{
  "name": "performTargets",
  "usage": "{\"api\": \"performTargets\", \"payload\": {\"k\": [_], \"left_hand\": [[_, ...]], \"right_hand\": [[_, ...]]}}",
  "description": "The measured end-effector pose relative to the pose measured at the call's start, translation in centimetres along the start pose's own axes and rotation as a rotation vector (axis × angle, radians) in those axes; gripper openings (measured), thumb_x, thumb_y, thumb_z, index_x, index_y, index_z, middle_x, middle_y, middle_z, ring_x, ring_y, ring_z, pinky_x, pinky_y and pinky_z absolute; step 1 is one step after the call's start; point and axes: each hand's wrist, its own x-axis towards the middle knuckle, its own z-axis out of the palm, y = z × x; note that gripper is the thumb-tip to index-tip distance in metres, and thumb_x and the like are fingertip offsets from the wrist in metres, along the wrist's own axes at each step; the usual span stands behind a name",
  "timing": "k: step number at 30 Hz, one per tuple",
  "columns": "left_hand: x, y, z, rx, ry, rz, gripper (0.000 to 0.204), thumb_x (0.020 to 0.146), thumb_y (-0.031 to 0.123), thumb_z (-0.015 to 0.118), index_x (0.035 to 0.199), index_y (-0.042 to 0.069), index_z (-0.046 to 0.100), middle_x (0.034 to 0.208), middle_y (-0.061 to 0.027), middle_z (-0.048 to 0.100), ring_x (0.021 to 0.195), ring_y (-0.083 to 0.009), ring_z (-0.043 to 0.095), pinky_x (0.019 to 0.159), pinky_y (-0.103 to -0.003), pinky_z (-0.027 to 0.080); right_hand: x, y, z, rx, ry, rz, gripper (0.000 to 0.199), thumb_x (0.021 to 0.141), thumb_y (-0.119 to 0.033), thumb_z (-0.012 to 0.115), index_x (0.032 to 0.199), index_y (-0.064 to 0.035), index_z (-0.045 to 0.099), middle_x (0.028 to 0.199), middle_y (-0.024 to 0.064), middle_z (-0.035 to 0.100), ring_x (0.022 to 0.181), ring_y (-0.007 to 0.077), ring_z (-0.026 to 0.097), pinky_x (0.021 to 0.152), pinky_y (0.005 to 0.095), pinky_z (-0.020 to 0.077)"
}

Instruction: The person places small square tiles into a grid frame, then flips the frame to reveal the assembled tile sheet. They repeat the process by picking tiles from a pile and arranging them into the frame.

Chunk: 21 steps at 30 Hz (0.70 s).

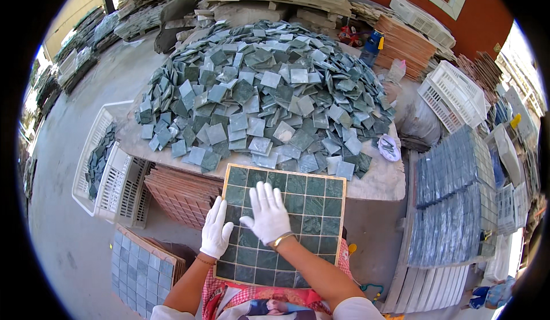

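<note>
A square wooden-edged frame (pixel 342 211) lies in front of me, filled with rows of dark green stone tiles (pixel 312 225). My right hand (pixel 268 214), in a white glove, rests flat over the upper middle tiles with its fingers spread. My left hand (pixel 217 229), gloved too, lies along the frame's left edge with fingers stretched out and thumb apart. Neither hand grips anything. Just beyond the frame, a large heap of loose grey-green stone tiles (pixel 258 96) covers the worktable (pixel 381 188). The tiles under my right palm are hidden.
White plastic crates (pixel 123 185) stand at the left, one holding dark tile pieces. Below them sits a stack of tiled panels (pixel 140 268). Brown trays (pixel 177 194) are stacked under the table. Plastic-wrapped tile stacks (pixel 450 199) occupy a pallet at right. A small white dish (pixel 389 148) lies on the table.
</note>
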Motion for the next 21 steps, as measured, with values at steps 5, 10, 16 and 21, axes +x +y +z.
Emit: {"api": "performTargets", "payload": {"k": [5, 10, 16, 21], "left_hand": [[-5.6, -0.9, -0.4, -0.239, 0.079, -0.242, 0.052, 0.097, 0.029, 0.046, 0.137, -0.004, 0.043, 0.142, -0.0253, 0.042, 0.132, -0.0363, 0.042, 0.109, -0.038, 0.033], [-9.5, 0.5, -2.9, -0.111, -0.062, -0.227, 0.058, 0.094, 0.034, 0.05, 0.139, -0.003, 0.041, 0.144, -0.0246, 0.038, 0.132, -0.0385, 0.04, 0.108, -0.04, 0.034], [-9.5, 0.6, -2.6, -0.102, -0.011, -0.261, 0.054, 0.09, 0.027, 0.056, 0.136, 0.0, 0.046, 0.142, -0.0231, 0.042, 0.129, -0.0384, 0.043, 0.107, -0.041, 0.035], [-8.6, 1.7, -2.8, -0.053, 0.118, -0.221, 0.051, 0.081, 0.018, 0.066, 0.128, 0.0, 0.053, 0.135, -0.0224, 0.049, 0.125, -0.039, 0.047, 0.104, -0.042, 0.039]], "right_hand": [[-3.8, -6.9, 1.9, 0.174, -0.2, -0.323, 0.074, 0.081, -0.046, 0.063, 0.135, 0.0013, 0.045, 0.143, 0.0191, 0.041, 0.136, 0.0315, 0.034, 0.114, 0.0447, 0.0241], [-4.0, -2.1, -1.7, 0.241, -0.032, -0.211, 0.04, 0.076, -0.02, 0.068, 0.113, -0.0093, 0.057, 0.115, 0.0077, 0.055, 0.114, 0.026, 0.052, 0.093, 0.0372, 0.046], [-2.2, 2.1, -5.0, -0.006, -0.27, 0.186, 0.03, 0.073, -0.025, 0.074, 0.097, -0.0127, 0.061, 0.099, 0.0085, 0.058, 0.096, 0.0288, 0.056, 0.083, 0.0412, 0.0474], [-1.1, 1.9, -5.4, 0.086, -0.336, 0.284, 0.036, 0.07, -0.026, 0.078, 0.095, -0.0103, 0.058, 0.1, 0.0123, 0.057, 0.097, 0.032, 0.054, 0.085, 0.0437, 0.0467]]}}
